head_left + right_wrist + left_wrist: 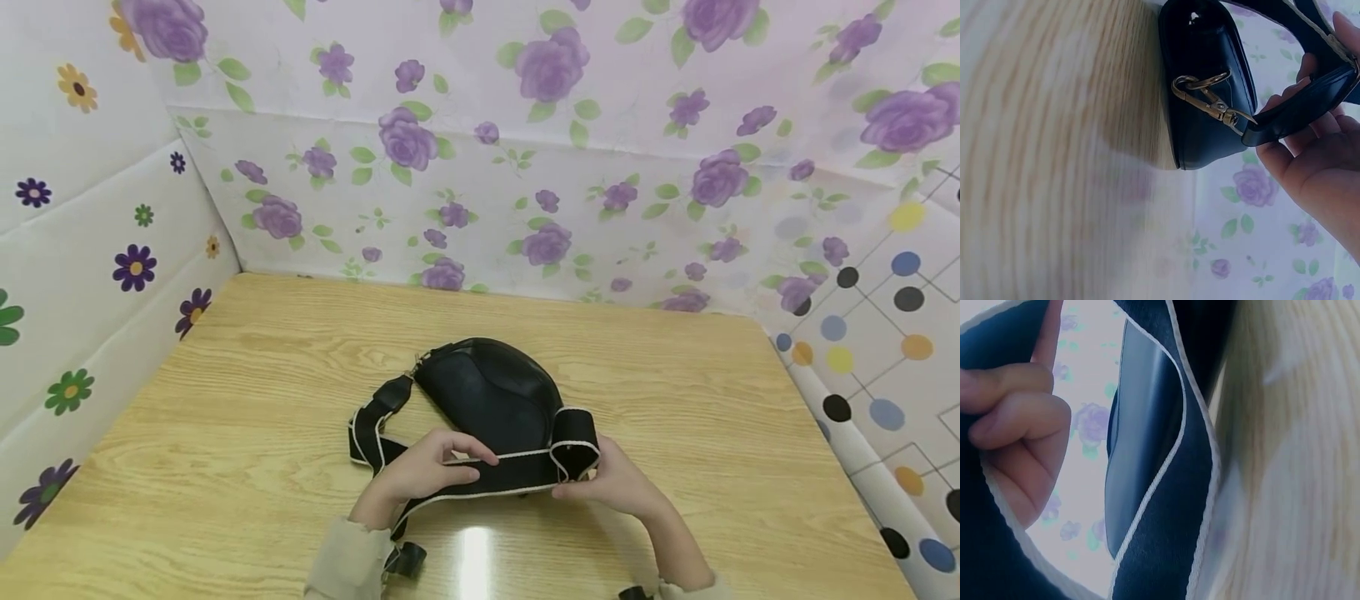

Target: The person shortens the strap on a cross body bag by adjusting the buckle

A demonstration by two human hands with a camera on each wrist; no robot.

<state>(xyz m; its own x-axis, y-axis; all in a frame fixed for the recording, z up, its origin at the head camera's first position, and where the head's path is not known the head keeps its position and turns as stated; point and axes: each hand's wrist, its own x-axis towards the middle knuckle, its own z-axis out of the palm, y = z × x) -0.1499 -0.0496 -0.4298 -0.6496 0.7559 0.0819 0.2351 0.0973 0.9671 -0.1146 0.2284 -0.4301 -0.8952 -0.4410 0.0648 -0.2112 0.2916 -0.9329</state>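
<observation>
A black, half-moon shoulder bag (483,396) rests on the table, its curved side away from me. Its wide black strap (513,475) with white edging runs across in front of the bag. My left hand (423,471) holds this strap between thumb and fingers; curled fingers (1029,419) lie against it in the left wrist view. At the bag's right end, my right hand (618,483) grips the strap where it bends into a loop. The right wrist view shows a gold clasp (1219,111) joining the strap's leather end to a ring on the bag.
The wooden table (300,333) meets a wall covered in purple flowers (465,183) at the back. Patterned sheets also line the left and right sides. Another part of the strap (367,433) loops at the bag's left. Dark bands (407,560) sit near the wrists.
</observation>
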